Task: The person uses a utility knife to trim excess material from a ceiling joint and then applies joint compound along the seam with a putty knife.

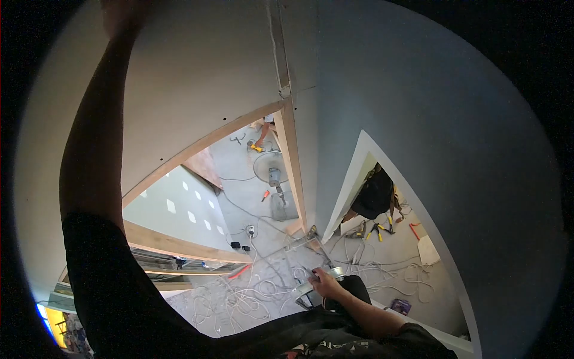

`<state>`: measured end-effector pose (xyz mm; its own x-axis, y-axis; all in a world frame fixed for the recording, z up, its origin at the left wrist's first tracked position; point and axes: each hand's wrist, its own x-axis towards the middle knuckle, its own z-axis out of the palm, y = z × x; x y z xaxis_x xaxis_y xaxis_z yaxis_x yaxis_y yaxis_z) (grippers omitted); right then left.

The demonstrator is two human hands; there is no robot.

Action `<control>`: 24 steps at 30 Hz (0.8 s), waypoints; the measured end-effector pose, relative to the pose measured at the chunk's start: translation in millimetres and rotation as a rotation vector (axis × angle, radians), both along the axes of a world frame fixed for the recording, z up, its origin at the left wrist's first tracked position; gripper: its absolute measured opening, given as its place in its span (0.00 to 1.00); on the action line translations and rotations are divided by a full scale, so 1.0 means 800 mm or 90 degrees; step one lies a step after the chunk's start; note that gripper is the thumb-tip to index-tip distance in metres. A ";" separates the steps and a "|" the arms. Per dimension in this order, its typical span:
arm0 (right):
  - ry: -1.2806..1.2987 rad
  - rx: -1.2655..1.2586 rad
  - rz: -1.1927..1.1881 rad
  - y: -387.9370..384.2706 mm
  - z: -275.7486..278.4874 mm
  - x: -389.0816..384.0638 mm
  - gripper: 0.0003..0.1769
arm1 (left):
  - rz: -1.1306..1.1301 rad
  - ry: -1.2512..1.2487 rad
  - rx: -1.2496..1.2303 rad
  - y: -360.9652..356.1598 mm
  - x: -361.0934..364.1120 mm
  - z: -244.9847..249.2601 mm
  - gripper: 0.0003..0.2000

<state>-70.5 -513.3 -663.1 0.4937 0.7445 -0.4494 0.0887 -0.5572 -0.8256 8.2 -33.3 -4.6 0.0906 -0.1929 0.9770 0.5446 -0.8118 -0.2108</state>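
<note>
My left hand [122,15] is raised at the top left against the pale wall panel [197,78]. It is dark and cut by the view's edge, so its fingers cannot be made out. Low in the middle, my right hand [326,283] is closed at a small dark object, too small to name. Just beside it is a round pale metallic rim [336,271], partly hidden by the hand. Wooden framing [292,161] borders the opening below the panel.
Cables [239,302] lie tangled on the floor. A fan [274,175] stands beyond the framing, near a co-worker's arm [263,133] at a yellow tool [257,148]. Through the white-edged opening [412,197], another person in black [375,194] is near yellow-handled tools [376,231].
</note>
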 end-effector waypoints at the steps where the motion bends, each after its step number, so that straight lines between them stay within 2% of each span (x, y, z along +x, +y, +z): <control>1: 0.003 0.002 0.000 0.006 0.004 0.006 0.24 | 0.030 0.000 0.023 0.003 0.001 0.001 0.19; 2: 0.065 0.016 -0.005 0.013 0.010 0.015 0.21 | 0.030 0.003 0.025 0.021 0.003 0.005 0.19; 3: 0.126 0.030 -0.009 0.018 0.014 0.022 0.19 | 0.092 -0.030 0.065 0.050 0.007 0.012 0.20; 4: 0.128 0.030 -0.008 0.023 0.000 0.030 0.19 | 0.155 -0.063 0.104 0.065 0.012 0.015 0.21; 5: 0.079 0.045 -0.014 0.031 -0.021 0.041 0.18 | 0.155 -0.059 0.105 0.052 0.009 0.012 0.21; 6: 0.034 0.057 -0.021 0.031 -0.040 0.043 0.17 | 0.105 0.043 -0.011 0.038 -0.001 0.010 0.34; 7: -0.053 0.071 -0.012 0.030 -0.019 0.052 0.16 | 0.054 0.143 -0.126 0.025 -0.005 0.010 0.49; 8: -0.051 0.074 -0.014 0.043 -0.002 0.066 0.16 | 0.053 0.144 -0.122 0.029 -0.002 0.013 0.49; 10: 0.059 0.095 -0.046 0.061 0.011 0.089 0.15 | 0.086 0.131 -0.050 0.060 -0.013 0.019 0.41; 11: 0.015 0.102 -0.007 0.078 -0.014 0.106 0.15 | 0.102 0.126 -0.015 0.082 -0.019 0.022 0.37; 12: 0.022 0.138 -0.036 0.093 -0.005 0.119 0.13 | 0.116 0.121 0.020 0.104 -0.023 0.025 0.34; 15: 0.068 0.184 -0.083 0.152 0.101 0.180 0.10 | 0.145 0.110 0.096 0.138 -0.028 0.034 0.29; 16: 0.068 0.190 -0.087 0.173 0.114 0.198 0.10 | 0.171 0.145 0.104 0.135 -0.036 0.036 0.30; 18: 0.102 0.310 -0.146 0.212 0.145 0.232 0.09 | 0.198 0.177 0.116 0.152 -0.048 0.051 0.31; 19: 0.106 0.311 -0.144 0.225 0.164 0.248 0.09 | 0.120 0.218 0.179 0.166 -0.058 0.058 0.31; 21: 0.100 0.212 -0.105 0.240 0.204 0.267 0.09 | 0.146 0.202 0.220 0.143 -0.063 0.037 0.30; 22: 0.090 0.280 -0.110 0.258 0.156 0.272 0.09 | 0.159 0.193 0.241 0.130 -0.066 0.027 0.29; 24: 0.146 0.228 -0.132 0.266 0.117 0.270 0.08 | 0.151 0.150 0.226 0.126 -0.066 0.013 0.28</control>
<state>145.3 -300.7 -569.7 0.5663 0.7690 -0.2965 -0.2008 -0.2203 -0.9546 -44.5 67.6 6.1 0.3827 -0.4574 0.8027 0.6108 -0.5266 -0.5913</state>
